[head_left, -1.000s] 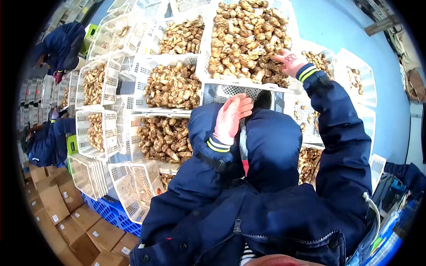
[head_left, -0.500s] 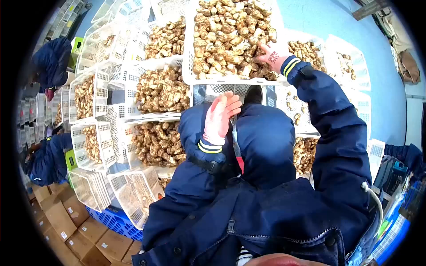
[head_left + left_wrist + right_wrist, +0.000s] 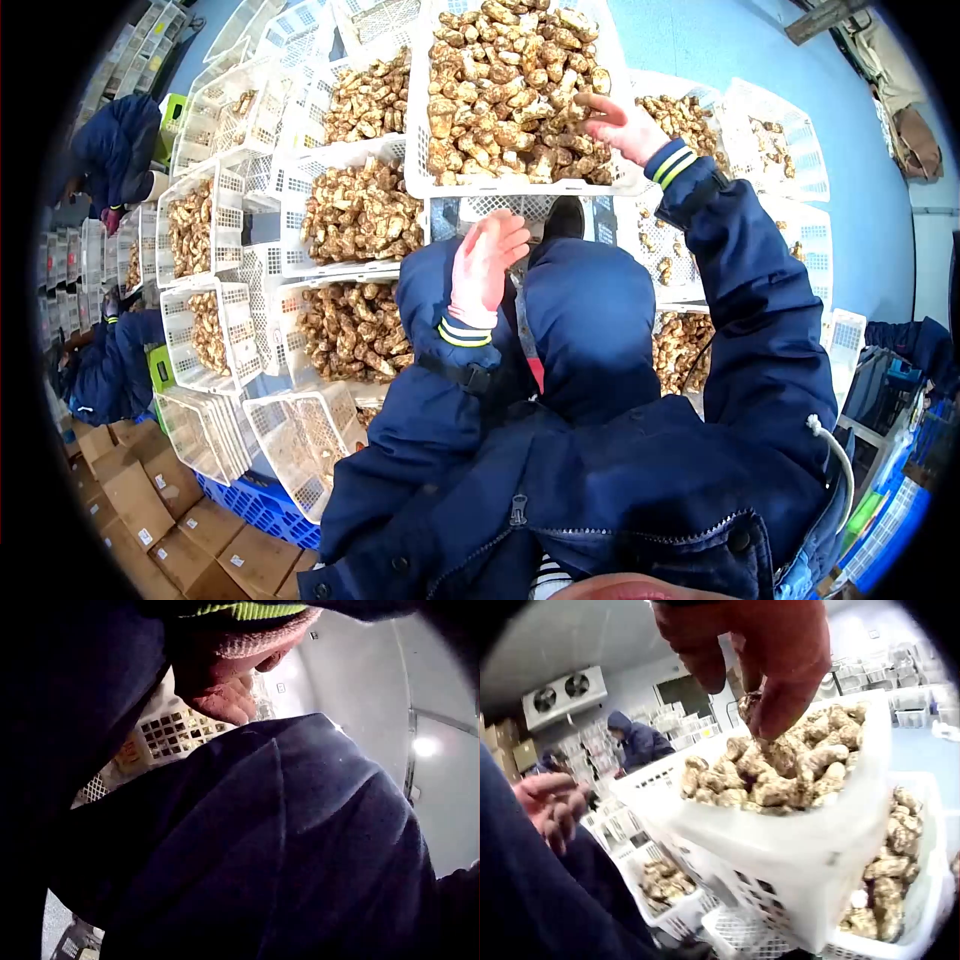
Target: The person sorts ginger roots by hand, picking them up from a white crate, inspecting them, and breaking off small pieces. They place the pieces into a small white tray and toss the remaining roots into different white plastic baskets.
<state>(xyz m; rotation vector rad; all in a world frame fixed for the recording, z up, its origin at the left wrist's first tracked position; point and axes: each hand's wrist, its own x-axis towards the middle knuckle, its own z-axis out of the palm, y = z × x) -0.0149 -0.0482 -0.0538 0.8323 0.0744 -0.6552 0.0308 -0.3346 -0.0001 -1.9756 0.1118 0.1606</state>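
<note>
Brown-and-cream mushrooms (image 3: 510, 90) are heaped in a large white plastic basket (image 3: 520, 188) in front of my knees. My right hand (image 3: 628, 130) hovers at the basket's right side, fingers spread and pointing down over the heap. In the right wrist view the right hand (image 3: 757, 652) has a fingertip right at the mushrooms (image 3: 780, 769) near the rim; no mushroom is plainly held. My left hand (image 3: 483, 268) lies palm up above my left thigh, fingers loosely bent and holding nothing. The left wrist view shows the left hand (image 3: 225, 690) partly, beside dark cloth.
More baskets of mushrooms (image 3: 362, 215) stand at the left, and others (image 3: 682, 120) at the right. An emptier white basket (image 3: 305, 440) tilts on a blue crate (image 3: 255, 510). Cardboard boxes (image 3: 205, 530) fill the lower left. Two people in dark jackets (image 3: 115, 145) work at the far left.
The view has shifted, so the baskets sit further left in it. My right hand has drawn back slightly from among the mushrooms, its fingers now more spread. The left hand keeps its pose.
</note>
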